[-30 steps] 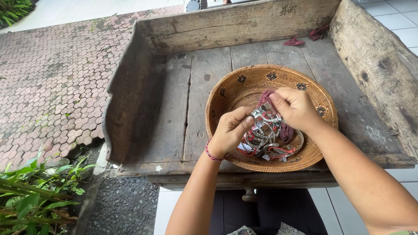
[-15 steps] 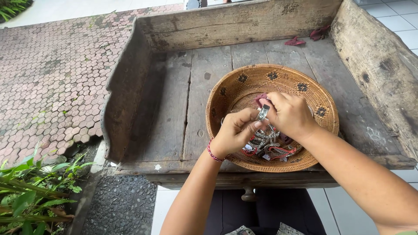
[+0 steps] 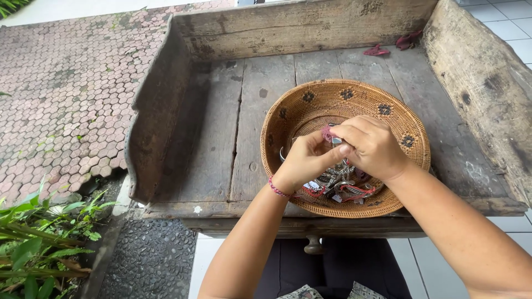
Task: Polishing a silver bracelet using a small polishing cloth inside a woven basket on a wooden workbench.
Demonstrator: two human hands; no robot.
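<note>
Both hands are meeting over the woven basket (image 3: 310,105), which is sitting on the weathered wooden surface (image 3: 260,111) inside its raised plank walls. The left hand (image 3: 303,161), a red thread bracelet (image 3: 277,188) at its wrist, is curling its fingers (image 3: 317,145) shut around a small item with a pink tuft (image 3: 327,133) showing at the top. The right hand (image 3: 374,147) is closing its fingers (image 3: 346,133) on the same small item from the other side, fingertips of both hands touching at it; what the piece itself is cannot be told. Directly beneath the hands, a pile of metal trinkets with red cords (image 3: 341,185) is lying in the basket's bottom, near its front rim. Two dark red scraps (image 3: 393,45) are lying at the far corner of the surface. Hexagonal paving (image 3: 61,105) is running along the left, green leaves (image 3: 33,243) below it
</note>
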